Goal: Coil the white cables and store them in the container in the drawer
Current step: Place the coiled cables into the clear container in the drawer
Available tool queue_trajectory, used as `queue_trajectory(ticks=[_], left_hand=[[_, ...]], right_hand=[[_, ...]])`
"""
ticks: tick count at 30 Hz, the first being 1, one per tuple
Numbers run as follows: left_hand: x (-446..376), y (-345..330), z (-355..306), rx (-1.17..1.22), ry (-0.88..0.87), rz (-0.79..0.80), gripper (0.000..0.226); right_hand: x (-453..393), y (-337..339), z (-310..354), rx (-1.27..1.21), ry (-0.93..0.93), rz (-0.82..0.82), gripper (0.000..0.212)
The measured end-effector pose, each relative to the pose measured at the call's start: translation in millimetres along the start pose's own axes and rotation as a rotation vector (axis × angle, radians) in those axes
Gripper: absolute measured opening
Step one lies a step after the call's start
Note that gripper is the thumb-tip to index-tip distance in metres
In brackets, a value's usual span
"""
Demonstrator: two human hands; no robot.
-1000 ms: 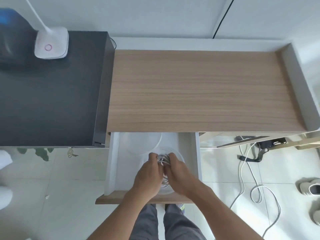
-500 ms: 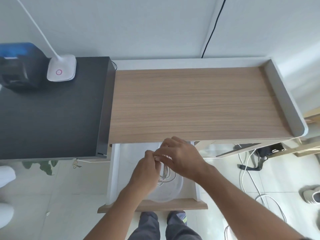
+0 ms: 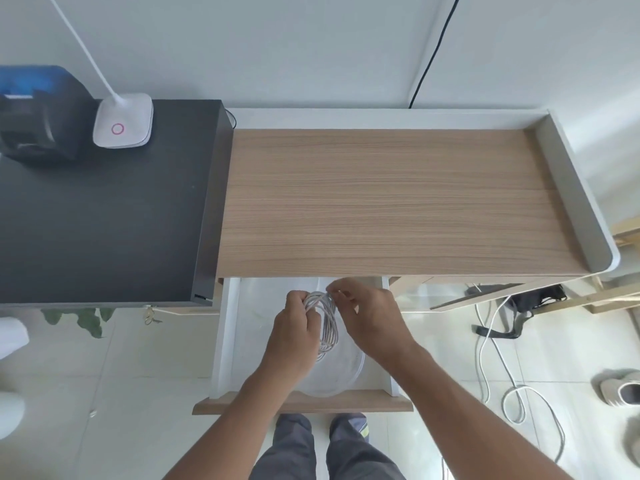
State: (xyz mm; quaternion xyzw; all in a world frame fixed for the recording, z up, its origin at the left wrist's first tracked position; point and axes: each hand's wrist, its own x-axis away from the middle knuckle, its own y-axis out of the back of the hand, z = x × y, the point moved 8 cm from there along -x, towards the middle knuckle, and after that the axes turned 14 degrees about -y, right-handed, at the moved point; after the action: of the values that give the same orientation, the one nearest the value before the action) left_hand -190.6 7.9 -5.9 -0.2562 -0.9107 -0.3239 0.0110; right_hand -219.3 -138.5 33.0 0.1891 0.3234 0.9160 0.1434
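I have my left hand (image 3: pixel 292 329) closed round the cable coil (image 3: pixel 325 318), lower centre; my right hand (image 3: pixel 369 315) pinches its top. Light, floppy, springy: I'd grip across all loops.

Two hands: the left hand (image 3: pixel 294 332) and the right hand (image 3: pixel 372 323). One white cable coil (image 3: pixel 325 323), one clear container (image 3: pixel 341 379), one open drawer (image 3: pixel 228 337). One lamp base (image 3: pixel 123 120) on the black tabletop (image 3: pixel 104 220).

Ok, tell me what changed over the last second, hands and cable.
Both hands lifted the coiled white cable up out of the clear container toward the drawer's back. The left hand grips the bundle; the right hand pinches its top. The drawer stayed open, and the container stayed in it.
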Motion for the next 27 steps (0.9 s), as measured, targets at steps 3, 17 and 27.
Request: queue_trajectory(ticks=[3,17,27], left_hand=[[4,-6,4,0.011,0.035,-0.009,0.011],[7,-13,11,0.041,0.083,-0.018,0.006],[15,-6,5,0.242,-0.070,0.048,0.014]], right_hand=[[8,-6,-6,-0.036,-0.105,-0.013,0.018],[17,-28,-22,-0.234,-0.318,0.307,0.018],[23,-27,-21,-0.409,-0.393,0.435,0.021]])
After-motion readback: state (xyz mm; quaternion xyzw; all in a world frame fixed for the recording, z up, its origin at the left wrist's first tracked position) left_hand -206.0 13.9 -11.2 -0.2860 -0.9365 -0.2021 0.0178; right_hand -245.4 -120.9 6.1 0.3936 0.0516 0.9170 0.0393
